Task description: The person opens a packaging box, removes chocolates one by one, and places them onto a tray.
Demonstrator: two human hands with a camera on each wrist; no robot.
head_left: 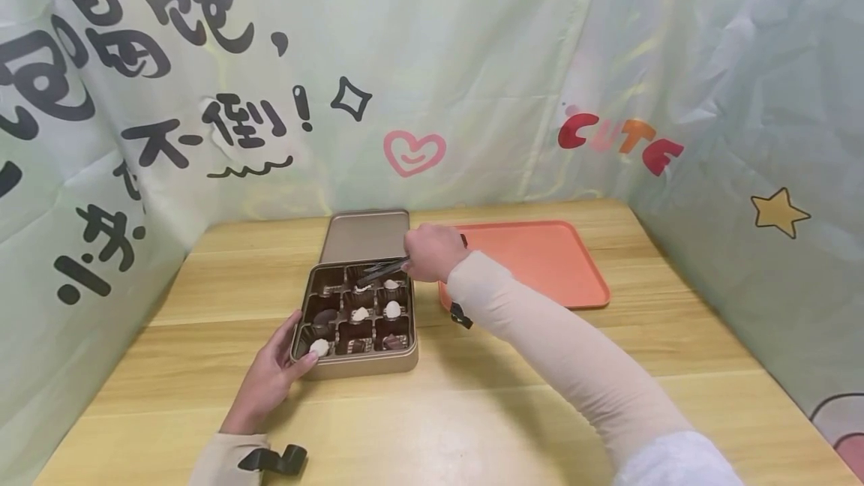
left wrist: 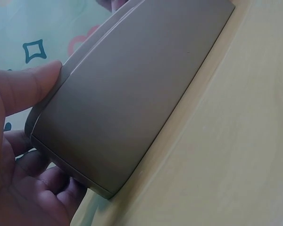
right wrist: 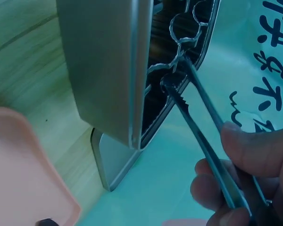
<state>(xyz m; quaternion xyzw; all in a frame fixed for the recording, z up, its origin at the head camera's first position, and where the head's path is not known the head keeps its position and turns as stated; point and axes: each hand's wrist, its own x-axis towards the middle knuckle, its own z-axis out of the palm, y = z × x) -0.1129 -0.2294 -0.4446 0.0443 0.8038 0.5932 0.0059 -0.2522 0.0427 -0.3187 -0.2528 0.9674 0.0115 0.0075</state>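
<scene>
A brown tin box (head_left: 364,367) of chocolates stands on the table, its insert divided into several compartments. White pieces such as the white chocolate (head_left: 393,310) and darker ones lie inside. At the near left corner my left hand (head_left: 268,375) grips the box, thumb on the rim and fingers along the side. Over the back of the box, my right hand (head_left: 435,252) holds metal tongs (right wrist: 205,143). Their tips reach into a back compartment, slightly apart beside a dark round shape. Whether they touch it I cannot tell.
Behind the box lies its brown lid (head_left: 367,235). An orange tray (head_left: 540,265) rests to the right, partly covered by my right arm. Printed cloth (head_left: 486,81) hangs behind and beside the wooden table (head_left: 459,426).
</scene>
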